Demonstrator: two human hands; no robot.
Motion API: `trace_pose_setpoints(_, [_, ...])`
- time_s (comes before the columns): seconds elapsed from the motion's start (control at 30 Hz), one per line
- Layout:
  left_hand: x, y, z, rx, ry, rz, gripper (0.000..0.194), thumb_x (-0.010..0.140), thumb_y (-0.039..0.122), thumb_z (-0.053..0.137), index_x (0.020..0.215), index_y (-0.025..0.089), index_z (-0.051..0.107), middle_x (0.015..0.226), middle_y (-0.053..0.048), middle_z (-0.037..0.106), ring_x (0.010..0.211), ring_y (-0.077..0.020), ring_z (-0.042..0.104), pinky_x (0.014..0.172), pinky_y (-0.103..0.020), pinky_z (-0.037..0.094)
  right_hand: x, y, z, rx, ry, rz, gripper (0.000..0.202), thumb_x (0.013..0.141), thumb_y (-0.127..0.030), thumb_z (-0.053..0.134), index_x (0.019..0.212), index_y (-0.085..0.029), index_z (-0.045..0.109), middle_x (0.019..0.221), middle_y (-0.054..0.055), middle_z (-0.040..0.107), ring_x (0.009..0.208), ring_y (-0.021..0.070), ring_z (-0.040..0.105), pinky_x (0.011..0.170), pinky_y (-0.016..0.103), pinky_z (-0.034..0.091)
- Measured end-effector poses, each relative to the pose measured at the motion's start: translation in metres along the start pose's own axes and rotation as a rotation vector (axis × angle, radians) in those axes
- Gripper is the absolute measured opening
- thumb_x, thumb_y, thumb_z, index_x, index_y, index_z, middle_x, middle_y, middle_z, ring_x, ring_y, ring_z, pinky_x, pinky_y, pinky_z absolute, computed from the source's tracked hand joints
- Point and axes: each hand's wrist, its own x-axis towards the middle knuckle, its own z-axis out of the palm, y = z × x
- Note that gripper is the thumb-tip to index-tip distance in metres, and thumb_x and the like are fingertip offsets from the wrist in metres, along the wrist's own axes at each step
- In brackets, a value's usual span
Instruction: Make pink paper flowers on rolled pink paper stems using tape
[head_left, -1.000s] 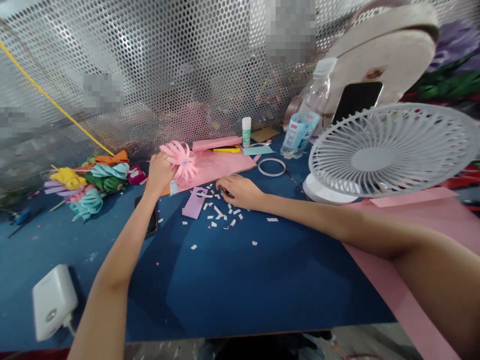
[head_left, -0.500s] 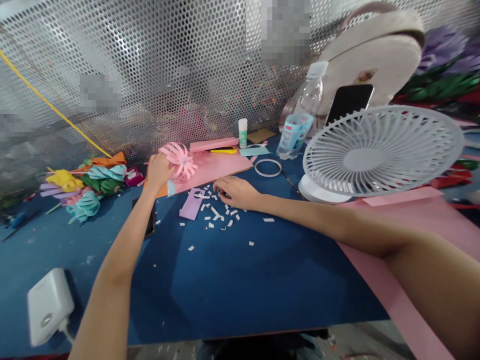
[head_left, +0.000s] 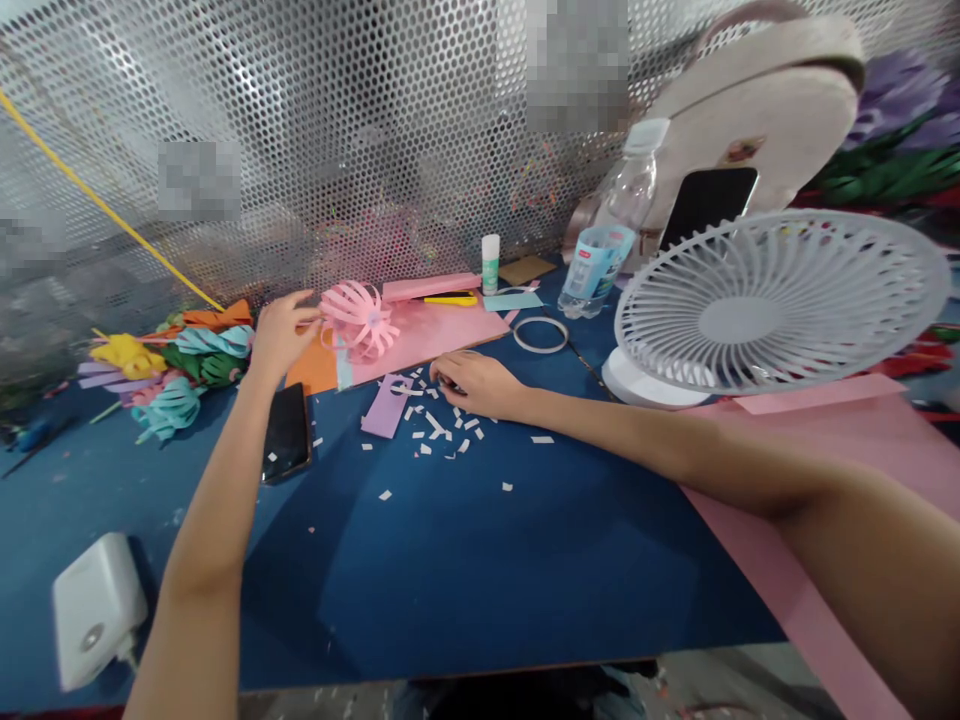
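Pink paper flower (head_left: 360, 320) now stands free of the left hand (head_left: 283, 335), whose grip has opened and moved left

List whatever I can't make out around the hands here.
All in the head view:
- Right hand: its own curled fingers mostly hide the dark thing beneath.
- Left hand: too small to tell whether a fingertip touches the pink paper flower.
- Bottle: label print too small, blurred.
- Large pink sheet: right arm covers part; frame edge cuts it.
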Motion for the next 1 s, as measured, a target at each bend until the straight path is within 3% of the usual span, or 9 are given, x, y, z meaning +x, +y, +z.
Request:
trace_pose_setpoints(0.1, [-0.002,-0.007,-0.015,-0.068,0.030,-0.022,0.022,0.083,0.025,0.053,0.087,0.022,0.074,0.117,-0.009,0.069,0.110,-0.0280,0.062,0.100,-0.046,0.045,0.000,0.000,0.000,0.002,0.002,0.000,0.016,0.086,-0.013,0.049,0.099,-0.016,0.057,0.096,0.007,0.065,0.088,0.0186,0.059,0.080,0.029,0.042])
trace_pose_setpoints(0.2, [-0.006,0.000,-0.024,-0.157,0.116,-0.044,0.021,0.084,0.025,0.052,0.083,0.021,0.073,0.100,-0.008,0.073,0.100,-0.0252,0.066,0.095,-0.041,0.049,0.000,0.001,0.000,0.003,0.005,-0.005,0.016,0.086,-0.014,0.049,0.099,-0.016,0.057,0.095,0.007,0.065,0.087,0.0188,0.060,0.078,0.029,0.042])
trace_pose_setpoints(0.33, [-0.006,0.029,-0.026,-0.227,0.286,-0.111,0.023,0.087,0.023,0.049,0.091,0.018,0.071,0.088,-0.007,0.074,0.084,-0.0210,0.068,0.081,-0.033,0.053,0.000,0.001,0.001,-0.001,0.009,-0.001,0.016,0.084,-0.014,0.050,0.098,-0.016,0.058,0.093,0.007,0.066,0.085,0.0190,0.060,0.077,0.029,0.041])
trace_pose_setpoints(0.47, [0.013,0.071,-0.026,-0.234,0.339,-0.006,0.023,0.089,0.022,0.049,0.095,0.020,0.072,0.091,-0.005,0.074,0.087,-0.0200,0.067,0.085,-0.033,0.051,0.000,0.000,0.000,-0.003,0.008,-0.012,0.016,0.085,-0.014,0.049,0.098,-0.016,0.057,0.094,0.007,0.065,0.086,0.0186,0.059,0.080,0.029,0.042])
trace_pose_setpoints(0.53, [0.028,0.098,-0.021,-0.294,0.288,0.079,0.022,0.088,0.022,0.051,0.092,0.020,0.073,0.093,-0.005,0.074,0.089,-0.0202,0.066,0.084,-0.033,0.051,0.000,0.000,-0.001,0.000,0.012,-0.034,0.016,0.085,-0.013,0.048,0.098,-0.016,0.057,0.095,0.007,0.065,0.087,0.0183,0.059,0.082,0.029,0.042])
trace_pose_setpoints(0.6, [0.042,0.129,-0.010,-0.395,0.140,0.162,0.021,0.087,0.021,0.053,0.091,0.019,0.074,0.095,-0.005,0.074,0.092,-0.0210,0.066,0.086,-0.034,0.051,-0.001,0.001,0.000,0.001,0.025,-0.048,0.016,0.085,-0.013,0.047,0.098,-0.015,0.057,0.094,0.007,0.064,0.087,0.0184,0.059,0.082,0.029,0.042])
trace_pose_setpoints(0.73, [0.062,0.194,0.035,-0.734,-0.234,0.235,0.028,0.082,0.011,0.051,0.098,0.015,0.073,0.103,-0.008,0.075,0.095,-0.0195,0.069,0.086,-0.031,0.054,-0.001,0.004,0.003,-0.015,0.035,-0.052,0.017,0.086,-0.014,0.047,0.099,-0.015,0.058,0.095,0.007,0.066,0.088,0.0190,0.060,0.083,0.030,0.043])
trace_pose_setpoints(0.87, [0.080,0.240,0.087,-0.507,-0.425,0.265,0.033,0.080,0.007,0.052,0.104,0.015,0.073,0.111,-0.011,0.073,0.100,-0.0210,0.068,0.089,-0.031,0.051,-0.001,0.007,0.007,-0.088,0.006,-0.035,0.017,0.086,-0.016,0.049,0.097,-0.012,0.060,0.093,0.011,0.066,0.085,0.0212,0.059,0.079,0.032,0.043])
trace_pose_setpoints(1.0, [0.100,0.261,0.115,-0.338,-0.507,0.258,0.026,0.082,0.009,0.052,0.094,0.014,0.075,0.104,-0.015,0.074,0.095,-0.0243,0.069,0.087,-0.034,0.051,-0.001,0.007,0.007,-0.124,-0.004,-0.017,0.016,0.086,-0.019,0.051,0.090,-0.010,0.063,0.086,0.014,0.066,0.082,0.0228,0.059,0.079,0.035,0.045])
